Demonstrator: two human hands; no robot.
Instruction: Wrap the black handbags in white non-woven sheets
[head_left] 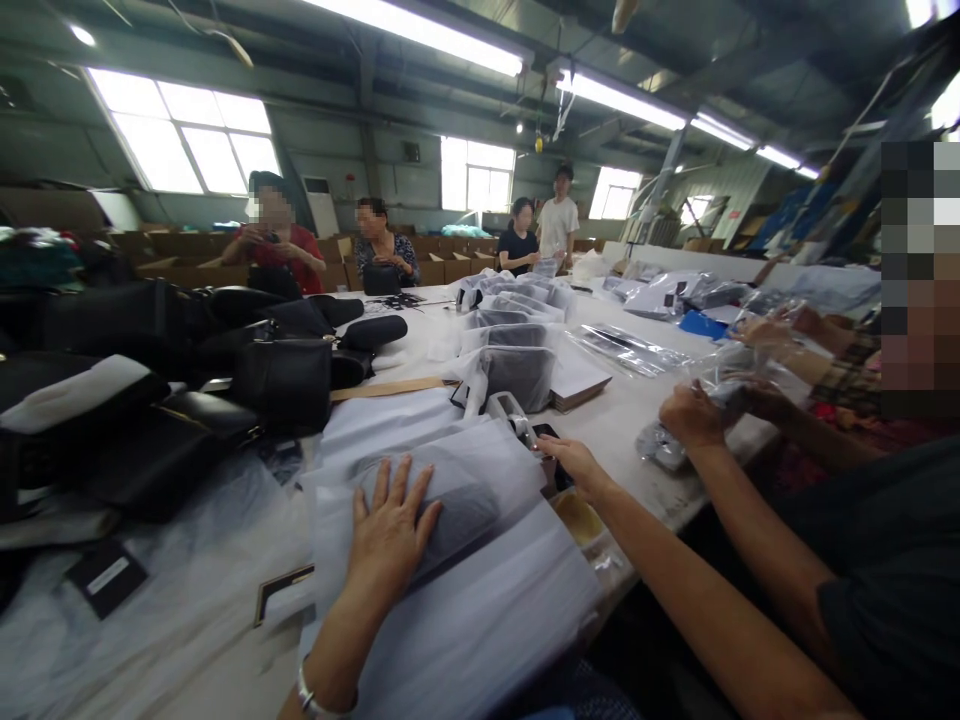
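Observation:
My left hand (394,525) lies spread on a dark flat item (465,500) covered by thin white paper (510,590). The dark shape shows through the sheet. To its right, my right hand (577,465) reaches to a tape dispenser (514,415) behind the paper's right edge. Its fingertips are pressed together there, and whatever is between them is too small to make out. A small box holding a yellow roll (577,518) sits just below that hand.
Black bags (285,385) are piled at the left, near a black tag (107,577). Paper-wrapped bags (517,365) stand in a row beyond the paper, beside stacked cards (577,385). A co-worker's hands (694,415) handle clear plastic at the right. Several people are farther back.

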